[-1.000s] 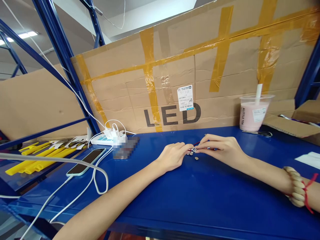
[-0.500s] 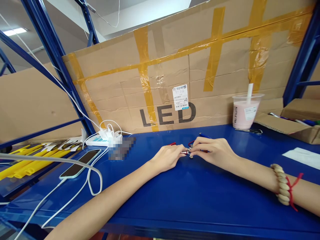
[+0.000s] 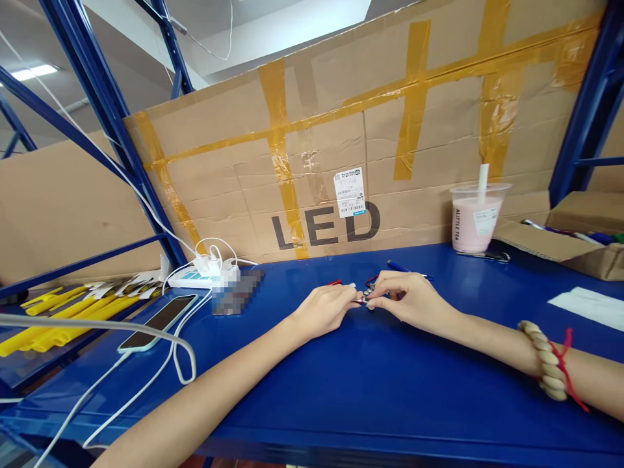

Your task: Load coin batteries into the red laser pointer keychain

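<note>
Over the blue tabletop (image 3: 312, 383), my left hand (image 3: 324, 309) is closed, its fingertips pinching a small red-and-silver piece (image 3: 361, 300) whose kind I cannot make out. Facing it, my right hand (image 3: 414, 296) has thumb and forefinger pressed together at the piece's right end, by small shiny metal bits. Behind the fingertips shows a red loop-like item (image 3: 371, 281), partly hidden by my right hand. Something red (image 3: 335, 283) sticks out behind my left knuckles. A blue pen (image 3: 398, 266) lies just beyond my right hand.
A cup of pink drink (image 3: 472, 224) with a straw stands back right, near an open carton (image 3: 597, 260) and white paper (image 3: 592, 309). At left are a phone (image 3: 158, 323), white cables, a power strip (image 3: 188, 278) and yellow tubes (image 3: 73, 318). A large cardboard box (image 3: 234, 195) closes off the back.
My right fingers have curled and shifted slightly at the small piece, and more of the blue pen shows behind them. My left hand stays nearly in place. The view has shifted slightly.
</note>
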### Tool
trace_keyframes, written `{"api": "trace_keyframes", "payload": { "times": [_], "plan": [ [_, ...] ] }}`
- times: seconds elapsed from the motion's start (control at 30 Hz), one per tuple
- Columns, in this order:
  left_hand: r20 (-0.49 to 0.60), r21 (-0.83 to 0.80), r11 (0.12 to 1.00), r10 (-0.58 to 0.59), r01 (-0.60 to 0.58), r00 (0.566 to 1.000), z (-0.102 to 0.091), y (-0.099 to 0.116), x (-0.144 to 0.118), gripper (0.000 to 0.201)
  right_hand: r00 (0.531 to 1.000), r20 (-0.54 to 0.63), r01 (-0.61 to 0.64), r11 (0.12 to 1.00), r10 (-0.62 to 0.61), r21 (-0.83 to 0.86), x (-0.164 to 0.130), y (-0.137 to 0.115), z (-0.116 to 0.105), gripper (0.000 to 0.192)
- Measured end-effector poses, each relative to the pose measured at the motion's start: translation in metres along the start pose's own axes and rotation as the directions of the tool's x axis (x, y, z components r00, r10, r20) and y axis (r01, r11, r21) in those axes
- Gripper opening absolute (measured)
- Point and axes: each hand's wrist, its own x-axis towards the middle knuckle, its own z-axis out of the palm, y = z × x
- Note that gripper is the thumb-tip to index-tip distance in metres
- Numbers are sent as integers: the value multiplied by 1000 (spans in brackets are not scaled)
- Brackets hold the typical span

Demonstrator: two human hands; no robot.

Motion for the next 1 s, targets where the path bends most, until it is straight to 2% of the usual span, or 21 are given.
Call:
{"api": "trace_keyframes", "payload": {
  "times": [0.1, 0.27, 0.53, 0.67, 0.8, 0.9, 1.0],
  "plan": [
    [-22, -9, 1000, -9, 9, 1000, -1, 3, 1, 32, 998, 14, -59, 995, 58, 79, 0, -7, 0, 39],
    [-36, -20, 1000, -8, 8, 999, -1, 3, 1, 32, 982, 107, -172, 966, 154, 190, 0, -12, 1, 46],
    [25, -73, 996, -49, 51, 998, -2, 5, 4, 21, 964, 160, -243, 949, 213, 201, 1, -4, 4, 47],
    [56, -73, 988, -131, 135, 990, -1, 5, 6, 19, 976, 113, -201, 966, 184, 165, 4, -2, 3, 46],
    [42, -97, 967, -231, 234, 972, -2, 5, 6, 19, 994, -41, -99, 992, 102, 76, 6, 1, -1, 39],
    [45, -127, 955, -263, 266, 964, -3, 5, 6, 18, 992, -125, -12, 1000, 10, -13, 5, 2, -5, 34],
    [60, -153, 949, -268, 275, 961, -5, 6, 6, 16, 988, -138, 57, 996, -66, -70, 4, 3, -7, 29]
  ]
}}
